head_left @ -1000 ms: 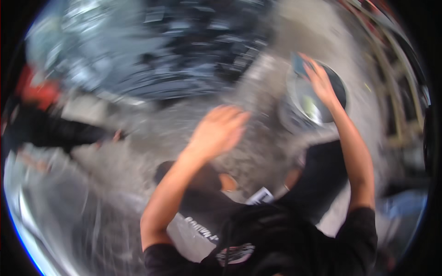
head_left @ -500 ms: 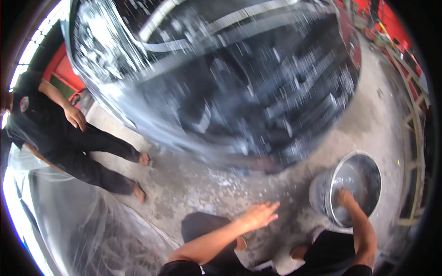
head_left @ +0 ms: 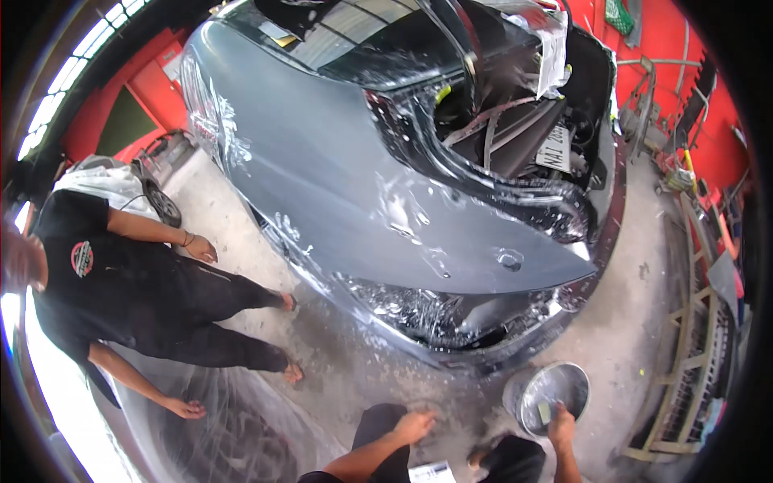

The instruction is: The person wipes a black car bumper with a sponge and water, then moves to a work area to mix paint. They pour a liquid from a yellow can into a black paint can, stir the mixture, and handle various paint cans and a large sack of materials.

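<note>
At the lower right, a grey bucket (head_left: 515, 394) stands on the floor near my feet. My right hand (head_left: 562, 431) is at its near rim, closed on a small greenish pad (head_left: 544, 413) that shows against the bucket's inside. Over my left knee, my left hand (head_left: 416, 427) reaches forward with nothing visible in it and its fingers stretched out, slightly blurred. In front of me is a car with a dull grey rear panel (head_left: 346, 153), streaked with whitish wet marks. Its lower dark bumper area (head_left: 427, 310) is wet and shiny.
A person in dark clothes (head_left: 137, 282) stands at the left, arms hanging, beside plastic sheeting (head_left: 201, 419). The car's open rear compartment (head_left: 515, 137) holds loose parts. Metal frames (head_left: 684, 362) lie along the right. A white printed card (head_left: 432, 472) shows at the lower edge.
My right hand has come up from inside the bucket to its rim, the greenish pad now visible. My view has tilted up, showing more of the car. My left hand stays over my knee.
</note>
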Available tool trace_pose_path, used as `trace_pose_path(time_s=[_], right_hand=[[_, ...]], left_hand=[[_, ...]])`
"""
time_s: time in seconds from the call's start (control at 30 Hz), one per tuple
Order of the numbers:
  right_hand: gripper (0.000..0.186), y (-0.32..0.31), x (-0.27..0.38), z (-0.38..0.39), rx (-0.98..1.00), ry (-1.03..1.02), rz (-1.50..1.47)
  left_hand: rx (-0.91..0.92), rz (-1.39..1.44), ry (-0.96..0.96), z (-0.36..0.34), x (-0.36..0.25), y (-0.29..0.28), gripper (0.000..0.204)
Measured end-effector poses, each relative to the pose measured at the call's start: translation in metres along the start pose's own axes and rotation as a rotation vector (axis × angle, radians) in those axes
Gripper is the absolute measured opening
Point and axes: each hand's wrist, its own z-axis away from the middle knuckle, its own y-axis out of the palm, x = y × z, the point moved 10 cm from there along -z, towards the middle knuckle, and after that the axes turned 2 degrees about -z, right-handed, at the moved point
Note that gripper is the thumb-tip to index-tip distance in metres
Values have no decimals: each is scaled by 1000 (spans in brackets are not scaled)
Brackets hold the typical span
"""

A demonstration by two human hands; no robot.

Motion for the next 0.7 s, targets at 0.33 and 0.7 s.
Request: trace_pose_path(time_s=[0.33, 0.7], right_hand=[[42, -350, 432, 33, -67, -385, 74], [63, -341, 739, 0, -351, -743, 319]], left_hand=[[-555, 378, -353, 220, 137, -171, 34], [-489, 335, -534, 321, 214, -322, 37]])
